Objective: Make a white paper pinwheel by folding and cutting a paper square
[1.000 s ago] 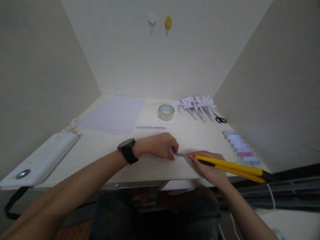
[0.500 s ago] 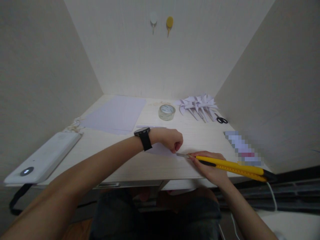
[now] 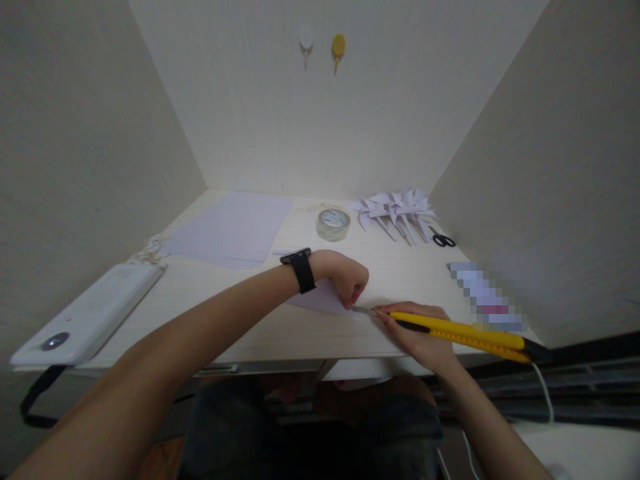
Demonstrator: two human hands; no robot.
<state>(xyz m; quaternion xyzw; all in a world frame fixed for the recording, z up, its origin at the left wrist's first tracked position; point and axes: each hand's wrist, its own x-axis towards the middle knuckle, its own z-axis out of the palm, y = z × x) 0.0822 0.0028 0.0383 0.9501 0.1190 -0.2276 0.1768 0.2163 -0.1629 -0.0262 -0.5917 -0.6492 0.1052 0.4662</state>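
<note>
A yellow-and-black utility knife (image 3: 465, 333) lies in my right hand (image 3: 425, 333), its fingers closed around the front of the handle. The metal blade points left, its tip at the right corner of a small piece of white paper (image 3: 323, 299) on the desk. My left hand (image 3: 349, 275), with a black watch on the wrist, is curled over that corner, fingertips on the paper right beside the blade tip. Part of the paper is hidden under this hand and wrist. Behind the left wrist, a thin white paper stick (image 3: 281, 253) is partly covered.
White sheets (image 3: 233, 227) lie at the back left, near a white box-shaped device (image 3: 85, 313) with a strap. A tape roll (image 3: 333, 225) stands mid-back. Several paper pinwheels (image 3: 397, 210), black-handled scissors (image 3: 443, 240) and a blurred-out flat item (image 3: 483, 297) are at the right.
My left wrist has shifted slightly right and away from me, turning over the paper; more of the paper shows now. The right hand and knife have barely moved.
</note>
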